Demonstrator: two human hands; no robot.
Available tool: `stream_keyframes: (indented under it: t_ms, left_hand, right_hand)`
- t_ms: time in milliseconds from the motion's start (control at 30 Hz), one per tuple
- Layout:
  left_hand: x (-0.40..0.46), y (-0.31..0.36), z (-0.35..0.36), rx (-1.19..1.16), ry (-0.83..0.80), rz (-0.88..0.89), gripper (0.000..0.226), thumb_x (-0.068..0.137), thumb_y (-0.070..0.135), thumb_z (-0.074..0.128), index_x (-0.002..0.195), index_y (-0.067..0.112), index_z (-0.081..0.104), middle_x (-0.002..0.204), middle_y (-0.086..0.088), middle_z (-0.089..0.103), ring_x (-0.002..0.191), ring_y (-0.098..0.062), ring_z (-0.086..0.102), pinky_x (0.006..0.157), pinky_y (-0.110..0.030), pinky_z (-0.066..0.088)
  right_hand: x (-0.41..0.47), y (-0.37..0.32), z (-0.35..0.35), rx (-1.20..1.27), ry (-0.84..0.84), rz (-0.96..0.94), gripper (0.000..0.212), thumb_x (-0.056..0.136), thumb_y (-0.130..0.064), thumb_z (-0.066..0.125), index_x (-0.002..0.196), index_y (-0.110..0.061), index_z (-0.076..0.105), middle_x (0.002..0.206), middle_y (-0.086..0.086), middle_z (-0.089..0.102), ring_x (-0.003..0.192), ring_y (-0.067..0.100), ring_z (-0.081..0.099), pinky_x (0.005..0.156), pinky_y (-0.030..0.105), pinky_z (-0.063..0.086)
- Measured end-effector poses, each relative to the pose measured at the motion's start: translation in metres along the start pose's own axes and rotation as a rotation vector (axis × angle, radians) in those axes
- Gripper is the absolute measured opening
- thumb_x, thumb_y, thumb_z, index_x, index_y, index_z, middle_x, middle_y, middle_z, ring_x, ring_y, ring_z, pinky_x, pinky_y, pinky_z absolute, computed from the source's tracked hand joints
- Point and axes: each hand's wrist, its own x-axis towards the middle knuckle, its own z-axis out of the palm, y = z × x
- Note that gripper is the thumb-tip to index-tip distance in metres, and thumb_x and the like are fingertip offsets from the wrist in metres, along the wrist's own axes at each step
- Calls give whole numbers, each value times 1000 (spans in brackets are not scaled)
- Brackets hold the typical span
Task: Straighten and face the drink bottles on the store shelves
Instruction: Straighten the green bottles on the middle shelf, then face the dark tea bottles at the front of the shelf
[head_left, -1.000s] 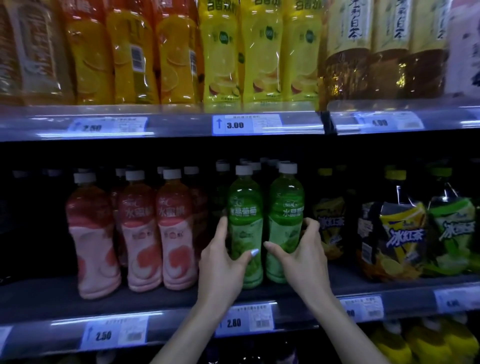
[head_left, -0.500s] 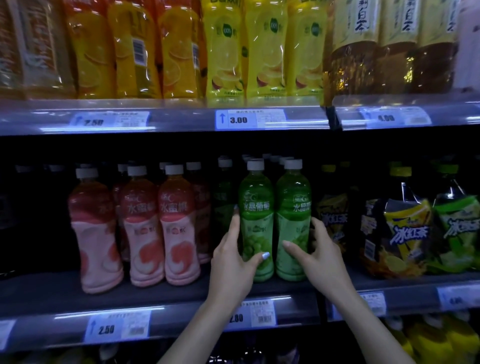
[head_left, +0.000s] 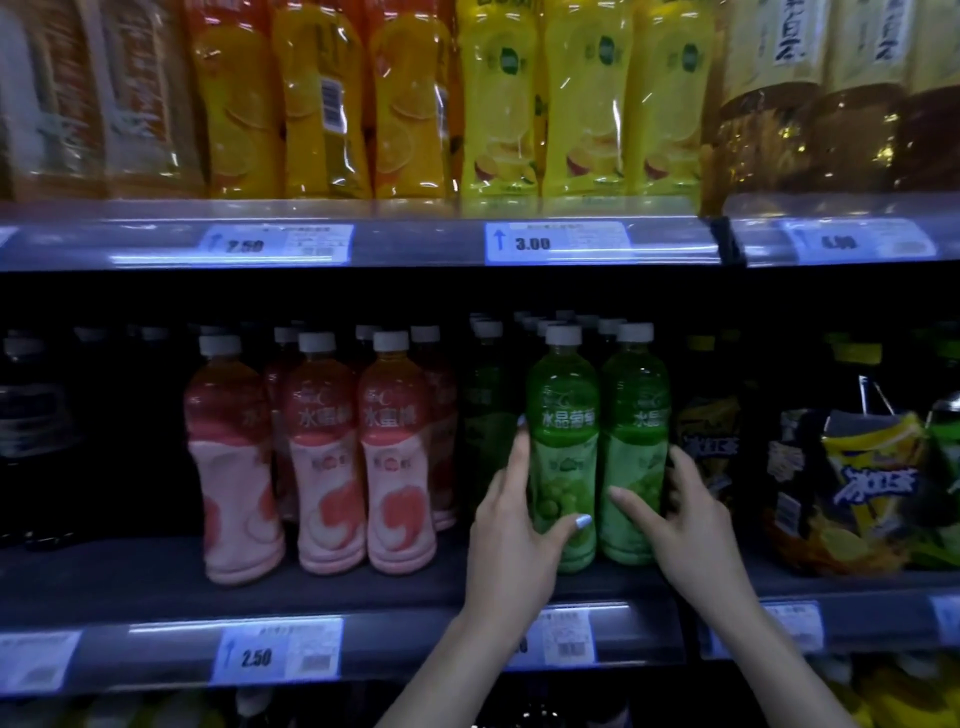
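Observation:
Two green grape-drink bottles stand upright side by side at the front of the middle shelf (head_left: 363, 587), white caps up, labels facing me. My left hand (head_left: 511, 545) wraps the lower half of the left green bottle (head_left: 563, 415), thumb across its front. My right hand (head_left: 685, 525) grips the right green bottle (head_left: 636, 415) low down, thumb on its front, fingers behind. More green bottles stand in the dark behind them. Three pink peach-drink bottles (head_left: 322, 447) line the shelf front to the left.
Dark iced-tea bottles with yellow and green labels (head_left: 872, 483) crowd the right. The upper shelf holds orange bottles (head_left: 322, 98), yellow bottles (head_left: 587, 98) and brown tea bottles (head_left: 810, 114). Price tags (head_left: 556, 241) run along both shelf rails. Dark bottles (head_left: 36, 431) sit far left.
Both green bottles have slid back a little on the shelf and stand closer together, labels turned forward. My hands stayed on them; the view drifted left.

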Motion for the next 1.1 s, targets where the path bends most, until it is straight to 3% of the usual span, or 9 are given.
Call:
stream_keyframes:
  t_ms: [200,367,467,567,633,733,800,933,1100]
  left_hand:
    - [-1,-5,-5,-63,-111,-7,105,78,19,75,138,61,-1,140,14,43,127,-6,46,104,-37,46]
    - [-9,-10,-25,-87,-231,36,99,81,22,70,138,61,0,132,28,34,124,3,43,101,-24,46]
    - [-17,-12,-53,-95,-206,71,81,80,29,71,130,66,20,124,36,40,117,14,43,87,-5,45]
    - [-25,-18,-95,-121,-151,67,56,77,29,73,115,61,46,114,24,58,104,8,55,79,-9,49]
    - [-31,-22,-125,-139,-121,62,44,76,26,73,108,51,58,103,15,68,94,3,62,75,-12,50]
    - [-36,-31,-178,-138,-71,41,36,76,19,73,105,40,66,92,9,71,81,0,63,69,-14,50]
    - [-37,-40,-213,-137,-7,13,36,77,12,74,101,38,68,88,7,71,75,-3,63,67,-16,51]
    - [-40,-63,-286,-92,127,-26,33,77,7,73,97,32,68,83,7,72,70,-4,62,62,-14,50]
    - [-40,-88,-359,1,236,-60,27,79,13,72,98,31,67,84,4,73,70,-4,64,66,-12,49]
  right_hand:
    - [-2,-2,2,-42,-9,6,48,69,-54,64,111,-41,45,99,-17,64,93,5,63,76,22,47]
    - [-5,-7,3,-87,-5,18,44,78,-38,68,116,-32,48,101,-10,65,96,12,63,80,29,49]
    - [-9,-14,9,-98,23,47,39,79,-33,69,112,-31,48,101,-6,64,97,17,62,74,29,49]
    - [-18,-27,27,-91,204,96,61,78,-23,73,128,-12,41,122,16,54,112,29,53,93,41,47]
    - [-29,-46,44,-114,388,20,68,77,-13,75,131,-1,36,130,27,42,117,27,42,103,34,33]
    - [-43,-86,76,-52,507,-160,61,77,-23,67,126,-1,38,125,27,39,116,30,36,101,25,27]
    - [-48,-111,100,14,483,-249,55,78,-29,60,122,-2,42,120,22,42,114,32,41,100,26,32]
    - [-60,-154,161,151,307,-306,45,78,-29,58,114,-3,51,109,8,48,105,18,47,94,17,34]
    - [-75,-198,229,239,87,-301,34,79,-19,63,108,-28,48,102,-3,54,97,10,52,89,9,37]
